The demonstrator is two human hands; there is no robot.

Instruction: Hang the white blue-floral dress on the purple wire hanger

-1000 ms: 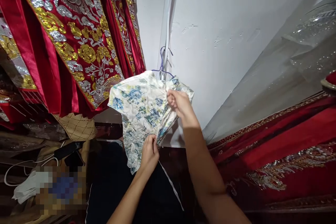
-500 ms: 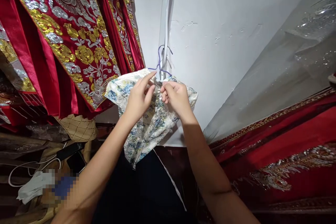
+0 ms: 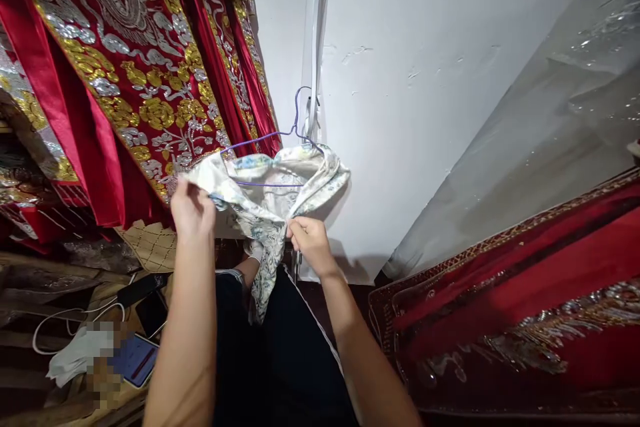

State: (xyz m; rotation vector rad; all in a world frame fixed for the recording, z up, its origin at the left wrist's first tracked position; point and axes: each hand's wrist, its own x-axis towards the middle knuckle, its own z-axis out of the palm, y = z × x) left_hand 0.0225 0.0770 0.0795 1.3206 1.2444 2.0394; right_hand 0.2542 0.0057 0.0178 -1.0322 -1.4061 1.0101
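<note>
A white floral blouse [image 3: 270, 227] with blue and green print hangs from a purple wire hanger [image 3: 260, 140], its hook up by a pale metal upright. At the garment's left shoulder end, my left hand [image 3: 194, 210] is closed around the sleeve edge. My right hand [image 3: 310, 243] pinches the front of the blouse just below the neckline, fingers pressed together. The neck opening gapes wide, and the hanger's lower bar shows through it. The lower part of the blouse droops in a narrow, bunched fold.
Red costumes with gold and silver embroidery [image 3: 160, 93] hang at the left. A red beaded garment [image 3: 500, 300] and clear plastic sheeting [image 3: 505, 140] are at the right. A phone [image 3: 135, 357], a white cable [image 3: 47, 327] and a black device [image 3: 143, 288] lie at lower left.
My left hand has moved left and down from the collar to the sleeve. My right hand has dropped to the blouse front. The neckline is now pulled open toward me, exposing more of the hanger.
</note>
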